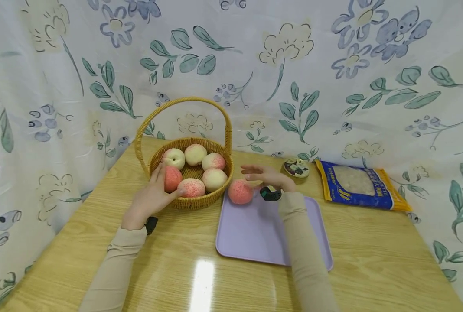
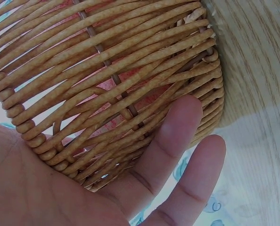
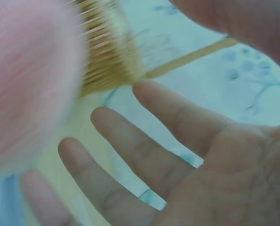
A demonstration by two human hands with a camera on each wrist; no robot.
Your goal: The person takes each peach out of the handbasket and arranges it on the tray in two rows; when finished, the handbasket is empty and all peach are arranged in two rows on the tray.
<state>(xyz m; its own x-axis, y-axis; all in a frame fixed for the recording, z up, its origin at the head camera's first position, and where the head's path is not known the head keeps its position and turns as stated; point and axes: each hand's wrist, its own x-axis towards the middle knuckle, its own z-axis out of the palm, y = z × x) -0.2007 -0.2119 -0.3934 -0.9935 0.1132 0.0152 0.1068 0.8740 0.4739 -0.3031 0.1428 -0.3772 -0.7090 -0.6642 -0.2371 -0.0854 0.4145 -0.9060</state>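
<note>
A wicker basket (image 1: 194, 203) with a tall arched handle holds several peaches (image 1: 192, 187), some pale and some pink. My left hand (image 1: 149, 199) rests against its front-left rim, thumb beside a speckled peach. In the left wrist view, two straight fingers (image 2: 175, 132) lie along and below the woven outer wall. A pink peach (image 1: 240, 192) is at the far left corner of a lilac tray (image 1: 251, 234), beside the basket. Over the tray, my right hand (image 1: 268, 175) is just behind and right of that peach. Its fingers are spread, apart from the blurred peach (image 3: 31, 84) in the right wrist view.
A small round tin (image 1: 296, 168) stands behind the tray. To its right lies a blue and yellow food packet (image 1: 358, 182). A flowered curtain (image 1: 255, 78) hangs behind and along both sides of the wooden table (image 1: 169, 268).
</note>
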